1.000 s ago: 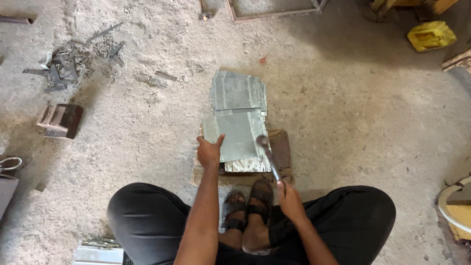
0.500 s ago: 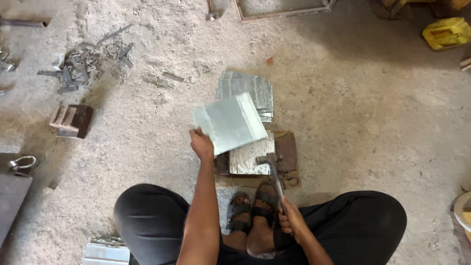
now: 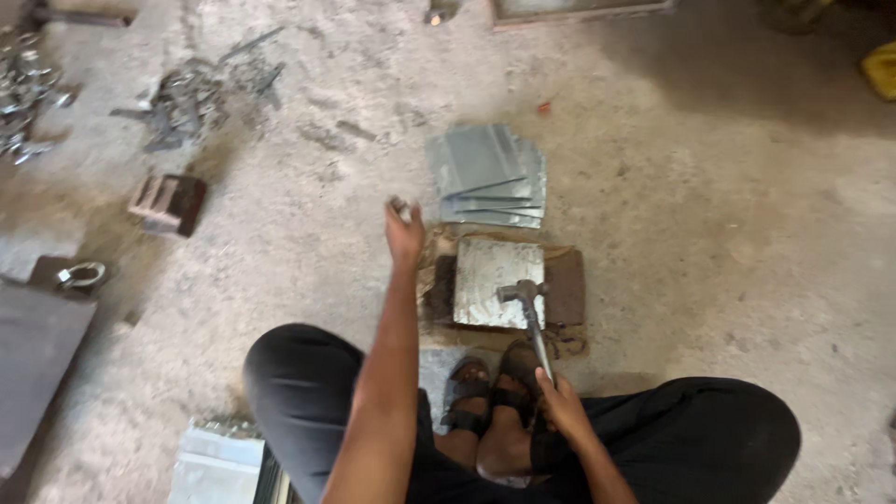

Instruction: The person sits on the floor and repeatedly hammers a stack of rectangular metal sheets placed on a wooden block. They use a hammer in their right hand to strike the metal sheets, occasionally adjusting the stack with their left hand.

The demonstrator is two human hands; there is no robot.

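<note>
My left hand (image 3: 404, 231) reaches forward over the concrete floor, fingers loosely apart, holding nothing. It hovers just left of a stack of grey metal sheets (image 3: 485, 177). My right hand (image 3: 562, 403) grips the handle of a hammer (image 3: 527, 308). The hammer head rests on a scuffed square steel plate (image 3: 485, 280). That plate lies on a brown block (image 3: 566, 285) in front of my sandalled feet (image 3: 490, 397).
More grey sheets (image 3: 217, 462) lie by my left knee. On the left are a brown block (image 3: 168, 201), a scrap metal pile (image 3: 182, 103), a ring bolt (image 3: 82, 273) and a dark slab (image 3: 33, 359). A yellow object (image 3: 882, 70) sits far right.
My left hand lifted a grey sheet off the steel plate and moved it forward onto the stack, then let go. The hammer head now rests on the bared plate.
</note>
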